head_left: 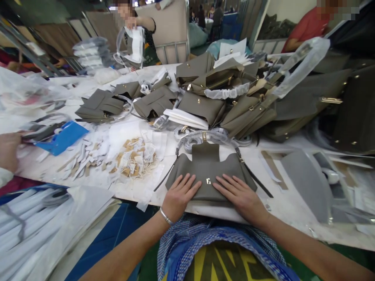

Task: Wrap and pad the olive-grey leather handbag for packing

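Observation:
An olive-grey handbag (178,168) lies flat on the table in front of me, its short flap tab (205,153) pointing away and a small gold clasp (208,181) on its front. Plastic wrap covers the bag's handle (202,135), and a dark strap end hangs off each side. My left hand (180,195) rests flat on the bag's left half, fingers spread. On the right half, my right hand (238,195) lies the same way, palm down. The clasp shows between the two hands, and neither hand grips anything.
Similar handbags (199,107) are heaped across the far side and right. Paper tags (136,158) and paper scraps (84,156) lie left of my bag, near a blue piece (63,138). A co-worker's hand (8,152) is at far left; another person (140,23) stands opposite.

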A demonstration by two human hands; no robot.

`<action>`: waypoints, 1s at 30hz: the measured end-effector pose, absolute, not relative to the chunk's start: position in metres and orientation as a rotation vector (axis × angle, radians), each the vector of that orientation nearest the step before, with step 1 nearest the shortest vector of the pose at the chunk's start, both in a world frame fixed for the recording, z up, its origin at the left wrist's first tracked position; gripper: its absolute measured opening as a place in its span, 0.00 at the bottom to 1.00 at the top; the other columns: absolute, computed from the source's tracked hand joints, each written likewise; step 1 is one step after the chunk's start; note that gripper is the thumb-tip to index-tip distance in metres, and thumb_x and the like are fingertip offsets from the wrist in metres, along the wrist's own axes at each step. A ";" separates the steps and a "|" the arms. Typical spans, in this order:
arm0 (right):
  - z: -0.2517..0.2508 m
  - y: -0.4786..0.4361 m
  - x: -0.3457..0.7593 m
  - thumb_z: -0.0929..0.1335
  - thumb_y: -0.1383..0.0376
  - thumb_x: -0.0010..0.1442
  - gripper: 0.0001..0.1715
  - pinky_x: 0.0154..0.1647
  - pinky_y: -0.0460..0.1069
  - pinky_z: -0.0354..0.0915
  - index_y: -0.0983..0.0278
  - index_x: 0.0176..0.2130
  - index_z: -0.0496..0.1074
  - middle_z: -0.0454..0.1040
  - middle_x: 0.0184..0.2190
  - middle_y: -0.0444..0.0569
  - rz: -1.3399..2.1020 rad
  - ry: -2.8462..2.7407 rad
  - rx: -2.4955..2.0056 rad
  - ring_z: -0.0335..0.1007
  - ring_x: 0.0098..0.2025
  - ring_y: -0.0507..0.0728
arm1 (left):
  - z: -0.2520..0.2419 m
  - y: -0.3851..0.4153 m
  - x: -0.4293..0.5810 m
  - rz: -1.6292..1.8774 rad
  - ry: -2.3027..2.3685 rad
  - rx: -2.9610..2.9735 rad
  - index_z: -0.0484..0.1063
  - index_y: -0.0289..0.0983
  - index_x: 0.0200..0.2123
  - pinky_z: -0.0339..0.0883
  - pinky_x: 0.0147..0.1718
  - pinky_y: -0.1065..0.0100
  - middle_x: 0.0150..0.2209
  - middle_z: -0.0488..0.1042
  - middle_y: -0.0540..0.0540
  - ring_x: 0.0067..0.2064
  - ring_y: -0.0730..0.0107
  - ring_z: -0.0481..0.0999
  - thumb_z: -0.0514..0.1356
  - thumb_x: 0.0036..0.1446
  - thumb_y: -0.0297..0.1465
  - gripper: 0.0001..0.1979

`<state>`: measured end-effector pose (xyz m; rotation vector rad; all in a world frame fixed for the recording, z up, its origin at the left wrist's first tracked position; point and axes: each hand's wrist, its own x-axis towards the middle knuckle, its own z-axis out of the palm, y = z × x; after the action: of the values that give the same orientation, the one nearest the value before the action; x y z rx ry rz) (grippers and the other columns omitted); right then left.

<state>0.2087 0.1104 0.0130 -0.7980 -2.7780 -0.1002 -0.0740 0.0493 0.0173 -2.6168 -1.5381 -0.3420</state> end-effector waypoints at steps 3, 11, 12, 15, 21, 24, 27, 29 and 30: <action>0.007 0.104 0.212 0.65 0.61 0.63 0.37 0.66 0.63 0.53 0.60 0.68 0.54 0.49 0.68 0.49 0.029 -2.791 -0.829 0.46 0.70 0.64 | 0.033 0.043 -0.064 -0.262 -1.593 -2.782 0.50 0.50 0.68 0.50 0.65 0.45 0.70 0.47 0.41 0.70 0.50 0.49 0.55 0.64 0.33 0.31; 0.038 0.122 0.208 0.64 0.48 0.64 0.31 0.60 0.57 0.64 0.55 0.62 0.65 0.65 0.61 0.47 0.208 -2.845 -0.773 0.63 0.62 0.59 | 0.023 0.048 -0.041 -0.354 -1.607 -2.853 0.44 0.60 0.67 0.47 0.65 0.40 0.72 0.35 0.44 0.71 0.46 0.40 0.56 0.60 0.49 0.36; 0.045 0.129 0.204 0.64 0.50 0.65 0.25 0.57 0.53 0.67 0.53 0.58 0.70 0.70 0.57 0.45 0.277 -2.834 -0.771 0.68 0.57 0.57 | 0.021 0.048 -0.042 -0.367 -1.601 -2.845 0.44 0.59 0.67 0.47 0.65 0.40 0.72 0.35 0.44 0.71 0.46 0.40 0.56 0.60 0.50 0.35; 0.067 0.162 0.179 0.62 0.57 0.68 0.16 0.51 0.46 0.69 0.53 0.49 0.76 0.76 0.47 0.42 0.457 -2.750 -0.752 0.73 0.49 0.52 | 0.016 0.046 -0.043 -0.399 -1.584 -2.806 0.43 0.60 0.67 0.47 0.65 0.41 0.72 0.35 0.44 0.71 0.47 0.40 0.55 0.61 0.50 0.35; 0.083 0.273 0.100 0.63 0.62 0.67 0.17 0.61 0.50 0.62 0.63 0.50 0.76 0.74 0.51 0.49 0.396 -2.473 -0.826 0.69 0.55 0.55 | 0.006 0.045 -0.044 -0.465 -1.508 -2.695 0.42 0.60 0.68 0.51 0.63 0.43 0.71 0.38 0.41 0.70 0.47 0.44 0.53 0.61 0.50 0.34; 0.086 0.317 0.063 0.63 0.64 0.66 0.19 0.60 0.53 0.61 0.68 0.51 0.75 0.73 0.52 0.55 0.407 -2.481 -1.025 0.69 0.55 0.59 | -0.001 0.048 -0.047 -0.524 -1.421 -2.623 0.43 0.58 0.68 0.55 0.62 0.45 0.71 0.42 0.39 0.69 0.46 0.49 0.53 0.61 0.52 0.35; 0.083 0.327 0.022 0.64 0.63 0.65 0.16 0.56 0.49 0.62 0.65 0.48 0.76 0.75 0.48 0.51 0.500 -2.606 -0.962 0.70 0.52 0.56 | -0.010 0.053 -0.049 -0.579 -1.331 -2.515 0.44 0.57 0.68 0.58 0.60 0.47 0.69 0.49 0.38 0.68 0.46 0.54 0.52 0.60 0.55 0.37; 0.074 0.320 -0.009 0.67 0.60 0.63 0.14 0.53 0.46 0.62 0.63 0.46 0.77 0.76 0.45 0.49 0.588 -2.679 -0.945 0.71 0.50 0.55 | -0.018 0.056 -0.048 -0.588 -1.294 -2.446 0.43 0.56 0.68 0.60 0.59 0.49 0.68 0.52 0.37 0.67 0.46 0.56 0.51 0.59 0.56 0.37; 0.069 0.316 -0.025 0.68 0.59 0.62 0.14 0.51 0.46 0.63 0.64 0.44 0.77 0.77 0.43 0.50 0.632 -2.695 -0.986 0.72 0.48 0.55 | -0.022 0.057 -0.047 -0.589 -1.282 -2.415 0.43 0.56 0.68 0.60 0.59 0.49 0.68 0.54 0.37 0.67 0.47 0.57 0.51 0.59 0.57 0.38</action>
<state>-0.0253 0.3165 0.0688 -0.9864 -2.6953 0.6322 -0.0469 0.0571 -0.0220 -2.4153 -1.2824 -0.5889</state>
